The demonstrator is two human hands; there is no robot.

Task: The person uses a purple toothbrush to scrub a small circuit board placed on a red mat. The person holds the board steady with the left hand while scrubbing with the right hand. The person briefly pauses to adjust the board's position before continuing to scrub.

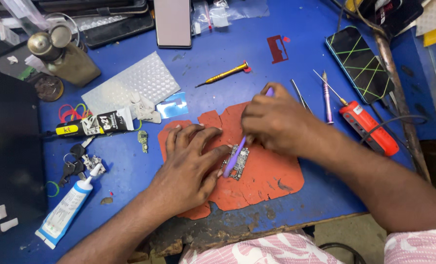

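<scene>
A small circuit board (236, 162) lies flat on a worn orange mat (272, 176), near the middle of the mat. The left hand (191, 166) rests on the mat with its fingers spread, and the fingertips press beside the left edge of the board; this hand holds nothing. The right hand (272, 120) is closed around a purple tool (233, 157), maybe a brush or a plastic stick, but its tip is too small to tell. The tool goes down from the right hand, and its lower end lies across the board.

The mat lies on a blue desk (218, 58). Just to the right of the right hand there are thin tweezers (301, 95), a pink screwdriver (327, 98), and a red tool with a metal tip (362, 124). A yellow screwdriver (225, 74) lies above the mat. A phone with green lines on its screen (360, 63) is at the top right. At the left there is a white glue tube (66, 208), a black and yellow tube (93, 124), some keys (73, 164) and a sheet of bubble wrap (137, 83). A metal bottle (64, 56) stands in the upper left corner.
</scene>
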